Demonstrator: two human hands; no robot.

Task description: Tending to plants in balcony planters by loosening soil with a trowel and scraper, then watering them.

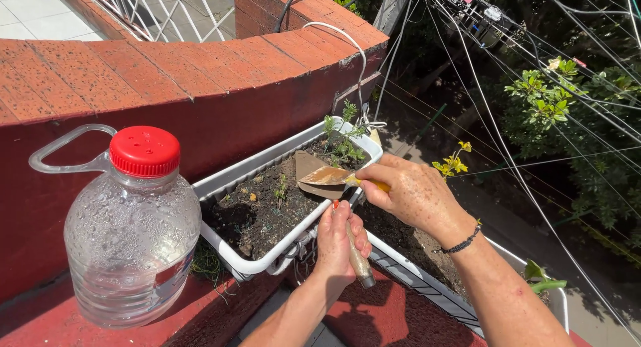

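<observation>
- The left hand (340, 243) is nearest to the camera. It is closed in a fist around a tool with a wooden handle (358, 257); the handle end sticks out below the fist, toward the viewer. The working end is hidden by the fingers, so I cannot tell what kind of tool it is.
- Just beyond it, the right hand (410, 193) is closed around the yellow handle of a small trowel (327, 177). A dark bracelet (462, 243) is on this wrist.
- The blade of the trowel lies to the left of the right hand, over the soil. Its long axis is almost horizontal and the tip points left. The right hand is the nearer one to the blade.
- Under the blade is the white rectangular planter box (230, 253), filled with dark soil. Small green plants (344, 143) grow at its far end.
- At the left stands a clear plastic water jug (130, 247) with a red cap, on the red ledge (40, 310).
- Behind all this is the red brick wall (167, 67), and far to the right cables and trees.
</observation>
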